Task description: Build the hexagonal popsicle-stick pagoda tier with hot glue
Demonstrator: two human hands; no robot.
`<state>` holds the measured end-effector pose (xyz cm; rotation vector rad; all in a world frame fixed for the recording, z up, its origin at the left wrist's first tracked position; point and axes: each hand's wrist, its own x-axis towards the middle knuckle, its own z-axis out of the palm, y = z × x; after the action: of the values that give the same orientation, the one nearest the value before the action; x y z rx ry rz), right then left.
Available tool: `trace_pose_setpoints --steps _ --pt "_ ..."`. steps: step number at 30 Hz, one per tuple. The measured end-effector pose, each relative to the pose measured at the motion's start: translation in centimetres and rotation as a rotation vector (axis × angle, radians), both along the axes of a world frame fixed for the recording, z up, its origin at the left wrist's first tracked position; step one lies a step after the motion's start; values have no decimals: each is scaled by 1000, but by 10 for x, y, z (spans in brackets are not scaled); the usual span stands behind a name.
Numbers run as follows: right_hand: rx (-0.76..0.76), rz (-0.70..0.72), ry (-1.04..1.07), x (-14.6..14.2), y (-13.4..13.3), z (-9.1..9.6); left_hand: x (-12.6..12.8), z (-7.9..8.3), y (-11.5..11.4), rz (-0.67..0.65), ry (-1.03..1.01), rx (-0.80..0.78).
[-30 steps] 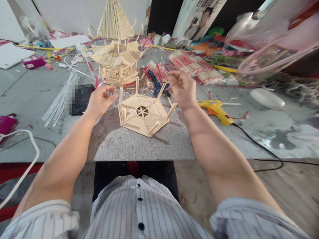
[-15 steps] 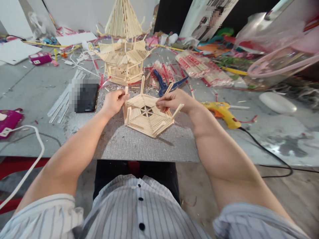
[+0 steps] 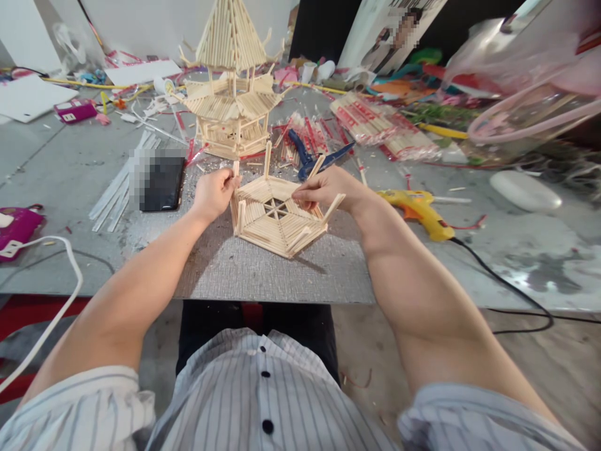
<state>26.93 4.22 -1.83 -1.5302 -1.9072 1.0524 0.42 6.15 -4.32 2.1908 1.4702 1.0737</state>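
A hexagonal base of pale wooden sticks [image 3: 277, 241], with short upright posts at its corners, sits before me on the grey table. My left hand [image 3: 216, 191] is closed at its left back corner, fingers pinching the upright post [image 3: 236, 168] there. Over the right back part hovers my right hand [image 3: 317, 191], thumb and fingers pinched together close to another upright post [image 3: 317, 165]. What lies between those fingertips is hidden. Behind the base stands a tiered pagoda model [image 3: 233, 106] made of the same sticks.
Blue cutting pliers [image 3: 307, 164] lie just behind my right hand. A yellow glue gun [image 3: 417, 210] with a black cord rests to the right. On the left are a dark phone [image 3: 162, 181] and clear glue sticks [image 3: 113, 188]. Packaged chopsticks [image 3: 375, 125] lie further back.
Almost nothing differs. Both hands keep their places on and over the base, while the whole view shifts very slightly.
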Motion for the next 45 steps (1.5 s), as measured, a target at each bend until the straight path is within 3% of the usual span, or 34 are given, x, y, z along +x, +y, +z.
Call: trace_pose_setpoints --steps 6,16,22,45 --pt "0 -4 -53 -1 -2 3 3 4 -4 53 102 -25" --pt "8 22 -56 1 2 2 18 32 1 13 -8 62" --pt "8 43 -51 3 4 -2 23 28 1 72 3 48" --pt "50 47 -91 4 6 -4 21 21 8 47 -187 24"
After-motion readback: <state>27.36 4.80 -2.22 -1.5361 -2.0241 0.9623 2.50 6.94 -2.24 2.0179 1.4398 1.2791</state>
